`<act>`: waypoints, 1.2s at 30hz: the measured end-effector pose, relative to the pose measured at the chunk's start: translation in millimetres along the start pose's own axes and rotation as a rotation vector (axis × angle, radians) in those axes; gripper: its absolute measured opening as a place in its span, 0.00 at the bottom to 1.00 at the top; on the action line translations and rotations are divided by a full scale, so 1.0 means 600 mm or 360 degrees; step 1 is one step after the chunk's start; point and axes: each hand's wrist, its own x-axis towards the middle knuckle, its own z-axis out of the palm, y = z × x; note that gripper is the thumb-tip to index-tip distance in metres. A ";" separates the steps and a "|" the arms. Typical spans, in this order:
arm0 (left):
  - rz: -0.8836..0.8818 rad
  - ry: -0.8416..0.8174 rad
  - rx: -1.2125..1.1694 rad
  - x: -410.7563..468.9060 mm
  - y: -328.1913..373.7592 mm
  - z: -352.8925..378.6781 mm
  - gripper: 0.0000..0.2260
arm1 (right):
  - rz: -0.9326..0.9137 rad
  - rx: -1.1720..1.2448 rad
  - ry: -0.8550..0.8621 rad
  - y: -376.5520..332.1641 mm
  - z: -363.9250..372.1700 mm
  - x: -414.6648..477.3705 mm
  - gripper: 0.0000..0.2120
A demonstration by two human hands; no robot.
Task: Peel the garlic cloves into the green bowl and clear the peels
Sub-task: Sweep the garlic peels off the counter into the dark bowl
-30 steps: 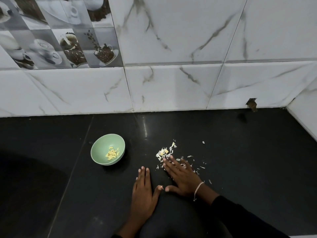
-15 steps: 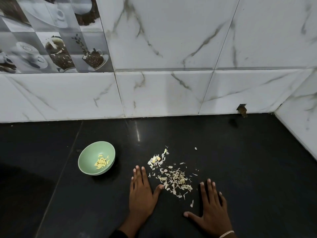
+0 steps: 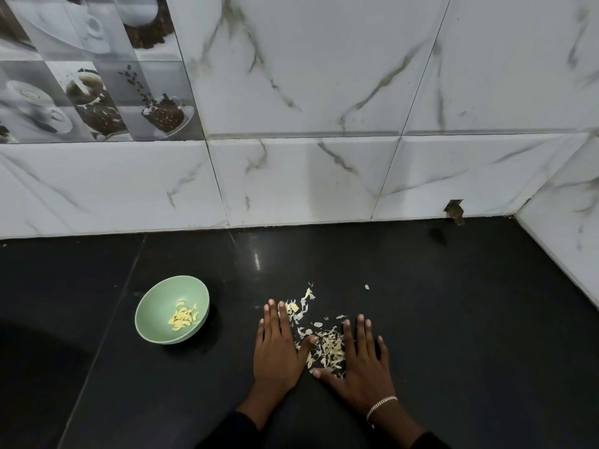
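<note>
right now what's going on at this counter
A person is clearing up after peeling garlic. The left hand and right hand lie flat on the black counter, one each side of a loose pile of garlic peels, seemingly scooping them together. The peeled cloves sit in the green bowl to the left, apart from the hands. One stray peel lies farther back.

Left grip (image 3: 278, 353), right grip (image 3: 363, 367) flat, palm-down

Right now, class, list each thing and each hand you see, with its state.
green bowl: upright, partly filled.
garlic cloves: peeled, in the bowl.
peels: loose heap between both hands.
stray flake: apart, beyond the heap.
left hand: flat, fingers straight.
right hand: flat, fingers straight.
</note>
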 end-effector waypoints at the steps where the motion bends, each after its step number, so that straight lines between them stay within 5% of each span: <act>1: 0.0016 -0.0016 -0.0003 0.003 0.000 -0.001 0.47 | -0.0012 -0.0012 -0.0006 -0.005 0.001 0.010 0.58; 7: 0.0172 -0.0061 -0.0146 0.025 0.009 -0.005 0.43 | -0.0072 -0.0017 -0.0124 -0.029 0.005 0.064 0.50; 11: 0.0397 -0.0110 -0.0572 0.042 0.001 -0.011 0.39 | -0.0212 0.0033 -0.0085 -0.024 -0.006 0.079 0.49; 16: 0.0256 0.0136 -0.0655 0.046 -0.010 -0.019 0.39 | -0.0123 0.0298 0.0083 0.030 -0.034 0.073 0.49; 22: -0.0089 0.0077 -0.0300 0.013 0.030 0.009 0.43 | 0.0183 -0.0095 0.0031 0.090 -0.011 0.058 0.51; 25: -0.0021 0.0029 -0.0314 0.012 0.059 0.021 0.42 | 0.0140 -0.0082 -0.0089 0.058 0.005 0.055 0.49; 29: 0.0222 -0.0011 -0.0845 0.025 0.083 0.021 0.39 | -0.0062 0.0034 -0.0101 0.015 0.013 0.058 0.41; 36: 0.0138 0.0145 -0.0898 0.086 0.048 -0.025 0.39 | 0.0190 0.0391 0.0175 0.066 -0.050 0.153 0.50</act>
